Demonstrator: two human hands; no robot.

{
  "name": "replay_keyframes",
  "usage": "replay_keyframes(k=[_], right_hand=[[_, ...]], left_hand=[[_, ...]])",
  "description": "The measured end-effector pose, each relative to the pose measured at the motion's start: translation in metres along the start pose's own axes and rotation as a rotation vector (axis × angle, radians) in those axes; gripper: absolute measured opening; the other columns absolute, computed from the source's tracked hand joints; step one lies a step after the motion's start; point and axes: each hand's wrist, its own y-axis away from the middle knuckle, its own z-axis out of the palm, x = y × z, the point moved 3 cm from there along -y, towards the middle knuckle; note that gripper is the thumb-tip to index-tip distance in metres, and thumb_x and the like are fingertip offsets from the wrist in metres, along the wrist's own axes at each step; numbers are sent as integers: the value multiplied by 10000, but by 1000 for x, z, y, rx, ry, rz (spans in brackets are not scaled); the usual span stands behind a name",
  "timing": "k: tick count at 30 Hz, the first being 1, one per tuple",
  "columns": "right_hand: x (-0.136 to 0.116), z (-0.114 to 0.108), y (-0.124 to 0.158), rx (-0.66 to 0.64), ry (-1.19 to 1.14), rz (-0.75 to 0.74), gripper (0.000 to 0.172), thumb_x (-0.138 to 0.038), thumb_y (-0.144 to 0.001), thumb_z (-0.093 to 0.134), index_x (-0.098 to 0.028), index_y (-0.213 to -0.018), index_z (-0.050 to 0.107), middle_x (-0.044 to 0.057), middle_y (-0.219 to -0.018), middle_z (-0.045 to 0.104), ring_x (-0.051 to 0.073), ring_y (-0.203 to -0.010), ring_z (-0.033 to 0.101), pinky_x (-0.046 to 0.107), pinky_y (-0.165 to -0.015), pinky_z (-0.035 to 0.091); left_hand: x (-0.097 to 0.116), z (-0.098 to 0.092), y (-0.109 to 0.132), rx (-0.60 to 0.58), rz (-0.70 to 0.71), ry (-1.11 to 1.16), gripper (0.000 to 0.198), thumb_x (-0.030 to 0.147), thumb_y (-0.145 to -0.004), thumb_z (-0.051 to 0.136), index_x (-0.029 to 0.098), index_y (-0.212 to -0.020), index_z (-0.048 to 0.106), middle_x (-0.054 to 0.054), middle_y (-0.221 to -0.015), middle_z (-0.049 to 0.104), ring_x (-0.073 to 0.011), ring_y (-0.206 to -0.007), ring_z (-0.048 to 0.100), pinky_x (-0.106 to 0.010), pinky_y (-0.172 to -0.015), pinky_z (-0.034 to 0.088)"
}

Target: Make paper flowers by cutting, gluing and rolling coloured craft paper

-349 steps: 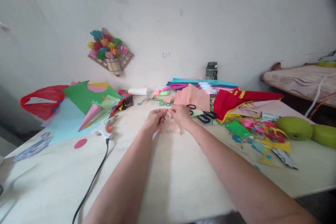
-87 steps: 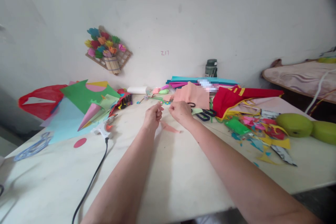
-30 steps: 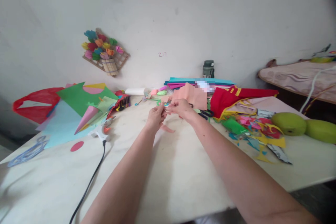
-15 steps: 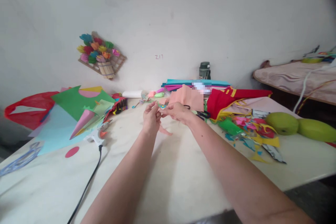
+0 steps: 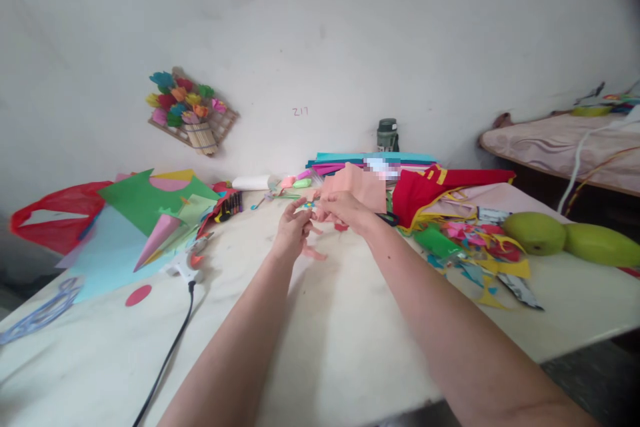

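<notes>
Both hands are close together above the middle of the table. My left hand (image 5: 294,227) has its thumb and fingers bent together, its index finger reaching toward the other hand. My right hand (image 5: 343,210) is closed in a pinch, fingertips pointing left. Between them is a small piece of peach crepe paper, mostly hidden by the fingers. A peach paper strip (image 5: 314,254) shows just below the left hand. Behind the fingertips a small blue and yellow piece (image 5: 310,204) is visible. A larger peach crepe sheet (image 5: 363,187) lies behind my right hand.
A glue gun (image 5: 185,270) with a black cord lies left, near coloured paper sheets (image 5: 145,197) and a red paper circle (image 5: 139,295). Rightward are red cloth (image 5: 413,197), paper scraps (image 5: 480,247) and green fruits (image 5: 537,233). A bottle (image 5: 387,135) stands at the back.
My left fingers have loosened and spread somewhat, and the fingertips of both hands have shifted slightly. A small red piece now shows under my right hand.
</notes>
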Motion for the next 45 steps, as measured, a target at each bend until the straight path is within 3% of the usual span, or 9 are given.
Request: replay_keyframes(k=[7, 14, 18, 23, 30, 34, 37, 39, 45], right_hand=[[0, 7, 4, 28, 89, 42, 140, -229, -653, 636, -113, -731, 617, -4, -555, 574, 30, -399, 388, 167, -423, 295], [2, 8, 0, -20, 104, 33, 235, -322, -770, 481, -125, -781, 610, 14, -580, 583, 43, -400, 393, 176, -431, 312], [4, 11, -8, 8, 370, -66, 243, -244, -797, 411, -129, -748, 620, 34, -583, 594, 86, -475, 472, 195, -474, 335], [-2, 21, -7, 54, 708, -266, 237, -155, -801, 386, -123, -732, 610, 79, -684, 633, 135, -632, 560, 212, -556, 369], [23, 18, -7, -459, 57, 76, 271, -340, -836, 398, -110, -884, 535, 93, -727, 648, 121, -490, 577, 233, -467, 464], [35, 24, -10, -375, 91, 86, 242, -254, -726, 588, -128, -927, 535, 35, -689, 629, 110, -462, 576, 211, -430, 464], [37, 50, -5, -407, 58, 59, 381, -194, -664, 643, -191, -1019, 504, -23, -677, 617, 84, -422, 556, 171, -390, 423], [37, 66, -2, -416, 11, 67, 263, -247, -689, 623, -181, -925, 529, -36, -586, 585, 86, -402, 544, 148, -346, 364], [35, 51, -18, -88, -257, -54, 216, -323, -717, 576, -136, -633, 510, -63, -409, 451, 61, -316, 424, 175, -343, 363]], left_hand=[[0, 5, 0, 5, 10, -93, 483, 268, -607, 646, 156, -1020, 424, 49, -499, 508, -90, -357, 497, -157, -334, 177], [1, -3, -3, 135, 10, 23, 349, 362, -636, 621, 159, -883, 481, 43, -536, 516, -32, -304, 366, -156, -298, 173], [1, -2, -5, 22, -22, -26, 360, 435, -649, 595, 147, -861, 551, 30, -567, 517, -19, -323, 343, -159, -300, 157], [-5, -3, -8, 98, -6, -148, 317, 408, -601, 655, 114, -671, 561, 33, -542, 480, -10, -350, 381, -154, -322, 173], [1, -43, -20, 253, -18, 312, 162, 249, -670, 566, 143, -638, 449, 42, -562, 451, 15, -322, 260, -135, -284, 104], [0, -55, -24, 231, -47, 477, 160, 208, -695, 519, 164, -615, 388, 46, -549, 416, 1, -338, 219, -125, -282, 127], [1, -46, -22, 157, -68, 535, 161, 197, -694, 511, 167, -610, 377, 51, -537, 383, -7, -344, 225, -123, -283, 145], [3, -40, -19, 119, -74, 580, 148, 181, -696, 497, 165, -605, 381, 55, -524, 372, -9, -341, 231, -121, -286, 160], [1, -44, -16, 157, -129, 591, 125, 131, -700, 474, 157, -596, 410, -4, -606, 541, -57, -484, 508, -131, -381, 344]])
